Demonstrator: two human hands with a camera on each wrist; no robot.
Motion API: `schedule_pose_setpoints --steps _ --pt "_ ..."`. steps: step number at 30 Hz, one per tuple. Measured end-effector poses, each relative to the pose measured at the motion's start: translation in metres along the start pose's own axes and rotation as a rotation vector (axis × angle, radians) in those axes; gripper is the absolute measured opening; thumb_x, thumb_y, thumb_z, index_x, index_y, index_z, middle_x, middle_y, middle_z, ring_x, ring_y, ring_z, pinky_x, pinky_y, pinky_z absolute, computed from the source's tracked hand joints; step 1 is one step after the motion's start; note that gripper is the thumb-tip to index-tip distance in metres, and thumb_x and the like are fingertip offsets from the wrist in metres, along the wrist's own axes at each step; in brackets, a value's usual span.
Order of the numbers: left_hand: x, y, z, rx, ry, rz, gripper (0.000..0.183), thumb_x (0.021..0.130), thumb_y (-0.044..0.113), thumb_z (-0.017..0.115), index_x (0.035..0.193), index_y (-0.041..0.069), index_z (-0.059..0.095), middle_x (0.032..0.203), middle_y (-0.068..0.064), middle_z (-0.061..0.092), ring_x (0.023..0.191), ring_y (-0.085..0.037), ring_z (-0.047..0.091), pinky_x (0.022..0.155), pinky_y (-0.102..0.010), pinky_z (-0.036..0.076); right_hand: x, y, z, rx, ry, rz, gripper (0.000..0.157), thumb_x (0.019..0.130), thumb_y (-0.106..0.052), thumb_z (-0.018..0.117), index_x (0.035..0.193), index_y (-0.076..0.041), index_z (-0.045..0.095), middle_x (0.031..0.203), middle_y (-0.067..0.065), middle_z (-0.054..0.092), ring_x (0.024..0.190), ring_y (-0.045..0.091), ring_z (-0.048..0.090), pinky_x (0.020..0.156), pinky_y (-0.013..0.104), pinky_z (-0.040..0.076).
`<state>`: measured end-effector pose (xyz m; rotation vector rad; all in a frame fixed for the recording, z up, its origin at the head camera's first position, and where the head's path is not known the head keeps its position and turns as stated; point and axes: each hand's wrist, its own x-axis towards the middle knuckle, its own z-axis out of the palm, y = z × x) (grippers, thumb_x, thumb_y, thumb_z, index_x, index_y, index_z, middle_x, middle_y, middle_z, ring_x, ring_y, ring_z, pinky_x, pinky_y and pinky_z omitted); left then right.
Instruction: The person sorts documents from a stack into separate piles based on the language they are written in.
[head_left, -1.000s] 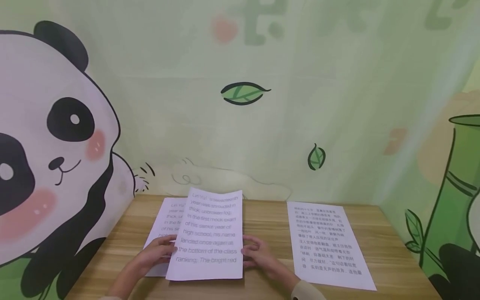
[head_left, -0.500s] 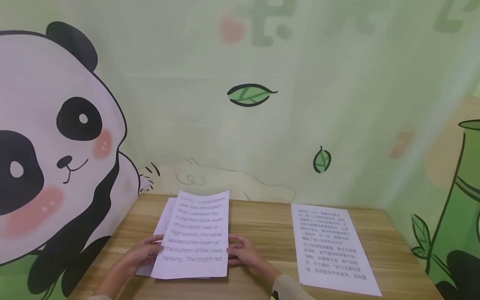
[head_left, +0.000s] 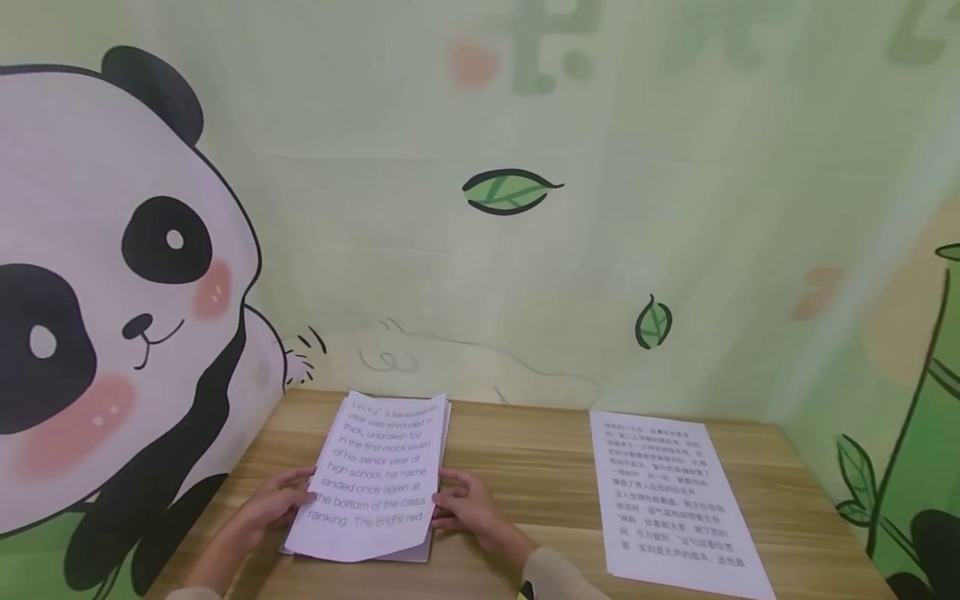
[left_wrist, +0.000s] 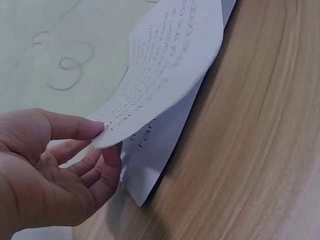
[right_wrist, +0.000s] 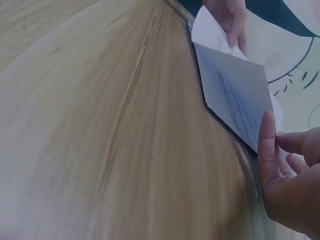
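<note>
A white sheet of paper (head_left: 371, 471) with large printed English text is held just above another printed sheet (left_wrist: 162, 142) that lies on the table's left side. My left hand (head_left: 273, 502) pinches the upper sheet's left edge between thumb and fingers. On the opposite edge, my right hand (head_left: 467, 504) pinches the same sheet. The left wrist view shows the held sheet (left_wrist: 160, 85) bowing, its near edge lifted off the one below. Most of the lower sheet is covered; a strip shows along the right and near sides.
To the right, a separate sheet with Chinese text (head_left: 675, 500) lies flat on the wooden table (head_left: 536, 483). A green fabric backdrop (head_left: 375, 275) with a printed panda (head_left: 165, 333) stands directly behind the table.
Both hands have carried the upper sheet leftward, so it now covers most of the lower sheet. The head view has also turned slightly, shifting the background to the right.
</note>
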<state>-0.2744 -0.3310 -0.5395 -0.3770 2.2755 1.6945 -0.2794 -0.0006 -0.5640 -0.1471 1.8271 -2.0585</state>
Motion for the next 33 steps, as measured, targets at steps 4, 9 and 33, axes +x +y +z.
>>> schedule_pose_setpoints --steps 4,9,33 --pt "0.001 -0.003 0.002 -0.002 0.017 0.022 0.069 0.091 -0.001 0.063 0.153 -0.009 0.032 0.131 -0.031 0.063 0.087 -0.016 0.071 0.075 -0.033 0.058 0.000 0.000 0.006 -0.028 0.047 0.007 0.057 0.093 0.005 0.064 0.146 0.006 0.045 0.096 0.019 0.072 0.068 0.012 0.069 0.067 0.031 0.064" --pt "-0.003 -0.006 0.005 0.031 0.063 0.037 0.069 0.088 -0.005 0.063 0.151 -0.011 0.034 0.141 -0.037 0.052 0.089 -0.018 0.070 0.074 -0.033 0.058 0.000 0.002 0.010 -0.043 0.074 0.006 0.056 0.092 0.005 0.064 0.146 0.008 0.046 0.097 0.020 0.072 0.068 0.013 0.069 0.067 0.032 0.064" --pt "-0.008 0.003 0.014 0.301 0.244 0.137 0.043 0.096 0.005 0.057 0.136 -0.010 0.055 0.122 -0.032 0.062 0.100 -0.034 0.066 0.074 -0.030 0.056 -0.009 0.002 -0.018 -0.058 0.063 -0.006 0.051 0.096 -0.003 0.062 0.143 0.010 0.047 0.108 0.026 0.070 0.076 0.014 0.071 0.071 0.031 0.064"
